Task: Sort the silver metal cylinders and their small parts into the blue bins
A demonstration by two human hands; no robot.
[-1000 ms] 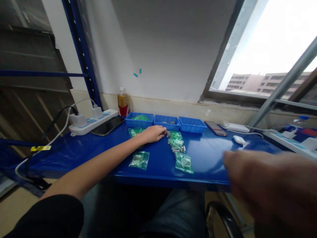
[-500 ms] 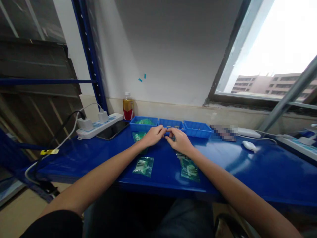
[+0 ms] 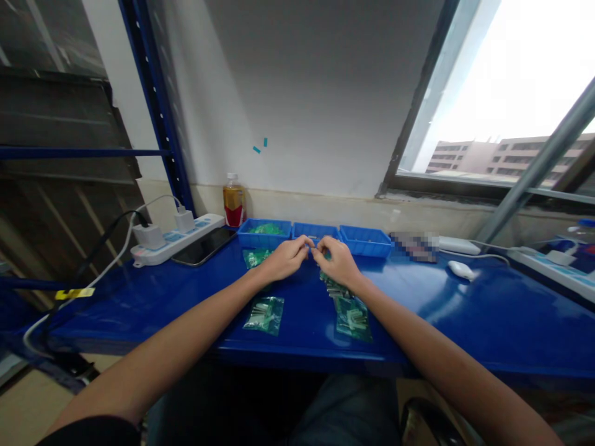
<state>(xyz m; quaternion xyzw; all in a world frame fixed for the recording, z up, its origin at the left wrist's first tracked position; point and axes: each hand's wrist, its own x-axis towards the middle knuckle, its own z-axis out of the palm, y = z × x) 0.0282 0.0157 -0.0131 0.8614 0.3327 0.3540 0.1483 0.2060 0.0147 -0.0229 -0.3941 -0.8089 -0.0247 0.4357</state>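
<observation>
My left hand (image 3: 289,256) and my right hand (image 3: 335,260) meet at the fingertips, just in front of the middle blue bin (image 3: 316,231). Both are closed in a pinch; whatever lies between the fingers is too small to make out. Under my right wrist is a heap of small pale pieces (image 3: 335,288), partly hidden. Nearer the edge lies a green-tinted clear bag (image 3: 354,319) with pale stick-like pieces inside. A similar bag (image 3: 264,314) is below my left forearm, and green packets (image 3: 255,257) lie partly behind my left hand.
The left blue bin (image 3: 264,230) holds green material; the right blue bin (image 3: 366,241) stands beside the middle one. A drink bottle (image 3: 234,201), a phone (image 3: 203,246) and a power strip (image 3: 179,238) are at left. A white earbud case (image 3: 461,270) lies at right.
The view has shifted slightly to the right. My right hand's fingers have tilted and come closer against my left fingertips; both hands stay before the middle bin.
</observation>
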